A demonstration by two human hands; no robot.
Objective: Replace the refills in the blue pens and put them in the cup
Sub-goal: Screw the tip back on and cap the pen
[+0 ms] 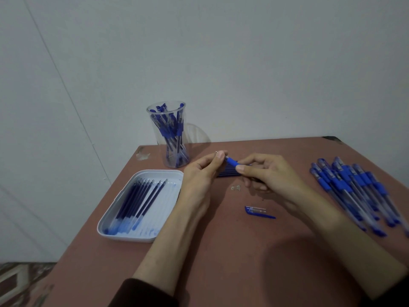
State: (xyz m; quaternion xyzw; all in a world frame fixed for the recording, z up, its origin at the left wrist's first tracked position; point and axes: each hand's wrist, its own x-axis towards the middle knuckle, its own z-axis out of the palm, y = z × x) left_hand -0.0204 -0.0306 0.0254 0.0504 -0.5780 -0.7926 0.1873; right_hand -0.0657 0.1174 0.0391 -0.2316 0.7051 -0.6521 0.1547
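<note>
I have one blue pen [232,162] raised just above the table [221,262], held between both hands so each end can be worked against the other. The right hand [265,173] pinches the blue rubber grip between thumb and forefinger, with the other fingers curled under; this fixes the barrel. The left hand [203,173] pinches the writing end, where a small silver part shows at the fingertips. I judge this to be the nose cone being turned on or off, but it is too small to tell which. The cap [259,212] lies on the table near the right wrist, set aside for refitting. The white tray [124,237] sits by the left forearm and holds a row of dark refills [141,200], within short reach. A dark blue bundle [228,172] lies behind the hands; I cannot identify it. The pile of capped pens [354,191] waits on the right. The clear cup [170,134], already holding pens, stands at the far edge, clear of the working area.
</note>
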